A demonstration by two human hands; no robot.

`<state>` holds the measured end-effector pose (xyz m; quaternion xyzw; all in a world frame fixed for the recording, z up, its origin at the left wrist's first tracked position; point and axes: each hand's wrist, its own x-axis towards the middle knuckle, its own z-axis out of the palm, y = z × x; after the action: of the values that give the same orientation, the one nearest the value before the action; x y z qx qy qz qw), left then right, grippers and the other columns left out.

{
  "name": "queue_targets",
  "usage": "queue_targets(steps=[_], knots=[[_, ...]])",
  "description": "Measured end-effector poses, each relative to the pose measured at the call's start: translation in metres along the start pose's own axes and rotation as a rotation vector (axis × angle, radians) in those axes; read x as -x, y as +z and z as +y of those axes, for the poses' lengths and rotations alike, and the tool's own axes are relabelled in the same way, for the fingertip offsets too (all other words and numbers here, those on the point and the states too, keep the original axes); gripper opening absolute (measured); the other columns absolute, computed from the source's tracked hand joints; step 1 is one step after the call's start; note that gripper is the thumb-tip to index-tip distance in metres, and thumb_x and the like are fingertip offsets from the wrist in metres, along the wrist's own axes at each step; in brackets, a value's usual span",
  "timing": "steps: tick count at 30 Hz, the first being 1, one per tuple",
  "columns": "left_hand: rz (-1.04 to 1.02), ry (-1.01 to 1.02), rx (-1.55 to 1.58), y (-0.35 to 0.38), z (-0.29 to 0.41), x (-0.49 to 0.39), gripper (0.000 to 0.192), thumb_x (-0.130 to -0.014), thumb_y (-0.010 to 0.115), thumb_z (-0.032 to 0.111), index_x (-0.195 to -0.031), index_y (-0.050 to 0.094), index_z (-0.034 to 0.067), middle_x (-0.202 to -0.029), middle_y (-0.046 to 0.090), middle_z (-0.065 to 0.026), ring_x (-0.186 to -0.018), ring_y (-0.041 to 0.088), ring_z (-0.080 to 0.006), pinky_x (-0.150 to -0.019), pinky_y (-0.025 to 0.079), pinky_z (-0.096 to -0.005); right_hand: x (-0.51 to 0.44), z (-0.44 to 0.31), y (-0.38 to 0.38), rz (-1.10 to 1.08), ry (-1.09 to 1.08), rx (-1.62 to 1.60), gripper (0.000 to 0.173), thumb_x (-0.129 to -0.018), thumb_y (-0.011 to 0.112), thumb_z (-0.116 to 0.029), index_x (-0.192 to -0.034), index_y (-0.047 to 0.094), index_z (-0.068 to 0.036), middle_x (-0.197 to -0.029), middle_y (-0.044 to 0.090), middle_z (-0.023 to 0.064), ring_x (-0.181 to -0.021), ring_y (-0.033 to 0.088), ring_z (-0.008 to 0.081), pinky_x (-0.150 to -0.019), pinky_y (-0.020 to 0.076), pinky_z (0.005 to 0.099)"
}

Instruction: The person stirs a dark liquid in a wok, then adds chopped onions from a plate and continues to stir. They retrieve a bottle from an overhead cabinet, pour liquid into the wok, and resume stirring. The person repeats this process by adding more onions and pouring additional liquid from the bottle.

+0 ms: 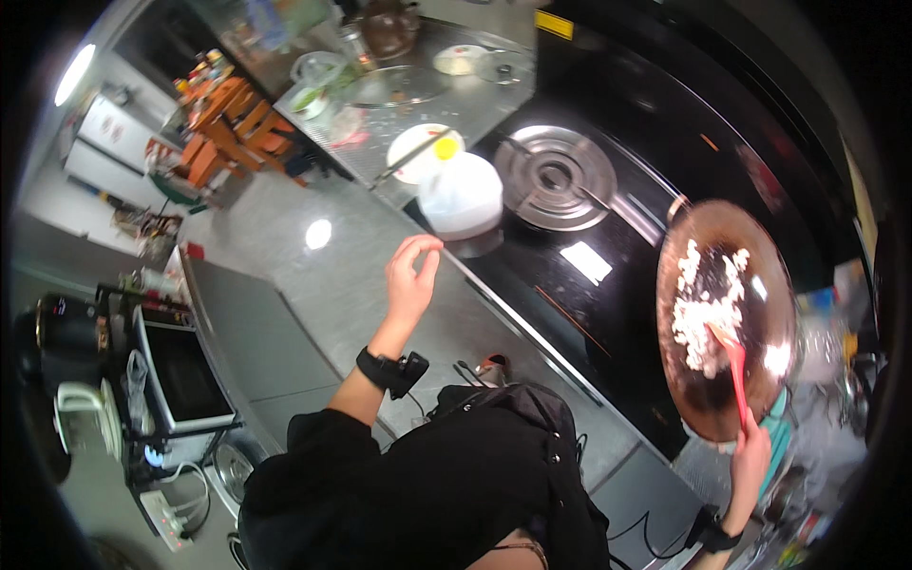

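My right hand (752,450) is closed round the handle of a red spatula (739,381). Its blade rests among white, crumbly pieces of food (702,324) in a wok (766,278) at the right of the stove. My left hand (415,271) is raised near the counter's front edge, fingers curled and holding nothing visible. Just beyond it stands a white container (462,199), beside a white plate (406,153) with something yellow and chopsticks (417,155) across it.
A round metal burner (554,178) sits on the black glass cooktop (527,285). Behind the plate, the steel counter holds a glass lid (395,85), bowls and another plate (459,60). Bottles and a teal item (776,442) lie right of the wok. A microwave (187,374) stands at left.
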<state>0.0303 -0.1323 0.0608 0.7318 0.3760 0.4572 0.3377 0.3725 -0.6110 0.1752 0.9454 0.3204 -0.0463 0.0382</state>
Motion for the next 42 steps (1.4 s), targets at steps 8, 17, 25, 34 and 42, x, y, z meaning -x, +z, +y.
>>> queue_targets(steps=[8,17,25,34,42], knots=[[0.027,-0.064,-0.128,-0.005,-0.068,-0.069,0.039,-0.084,0.065,0.015,-0.119,0.054,0.002,-0.113,0.060,-0.0131,-0.102,0.060,-0.0243,-0.086,0.048,-0.0343,0.018,-0.012,0.006,0.024,0.137,0.028,0.051,-0.084,0.061,-0.005,-0.133,0.052,-0.016,-0.093,0.056,0.0178,-0.089,0.058,0.0367,-0.075,0.0463,0.0453],[-0.281,-0.411,0.402,0.029,-0.123,-0.119,0.031,-0.090,0.057,0.006,-0.121,0.053,0.001,-0.084,0.060,-0.0005,-0.072,0.056,-0.0075,-0.065,0.047,-0.0212,0.060,-0.053,-0.004,0.081,0.256,-0.076,0.038,-0.085,0.060,-0.013,-0.122,0.056,-0.015,-0.093,0.058,0.0177,-0.088,0.059,0.0388,-0.075,0.0486,0.0470],[-0.351,-0.098,0.496,-0.004,-0.069,-0.103,0.034,-0.095,0.060,0.028,-0.114,0.055,0.000,-0.081,0.053,0.0054,-0.071,0.047,-0.0029,-0.061,0.037,-0.0166,0.066,-0.065,-0.006,-0.001,0.389,-0.052,0.038,-0.083,0.062,-0.017,-0.121,0.056,-0.017,-0.091,0.060,0.0156,-0.087,0.060,0.0384,-0.075,0.0489,0.0475],[-0.607,0.234,0.185,-0.030,0.085,-0.074,0.034,-0.093,0.060,0.028,-0.103,0.058,-0.004,-0.066,0.053,0.0018,-0.056,0.046,-0.0039,-0.051,0.035,-0.0202,0.046,-0.081,-0.041,-0.063,0.326,0.207,0.023,-0.084,0.062,-0.026,-0.102,0.062,-0.011,-0.083,0.064,0.0128,-0.084,0.063,0.0345,-0.072,0.0507,0.0445],[-0.985,0.442,0.056,0.018,0.190,-0.022,0.027,-0.083,0.070,0.023,-0.080,0.054,0.001,-0.066,0.057,-0.0187,-0.062,0.061,-0.0357,-0.053,0.045,-0.0362,0.012,-0.206,-0.106,0.333,-0.353,-0.494,0.027,-0.086,0.064,-0.028,-0.077,0.058,-0.003,-0.059,0.055,0.0131,-0.058,0.058,0.0295,-0.055,0.0434,0.0389]])
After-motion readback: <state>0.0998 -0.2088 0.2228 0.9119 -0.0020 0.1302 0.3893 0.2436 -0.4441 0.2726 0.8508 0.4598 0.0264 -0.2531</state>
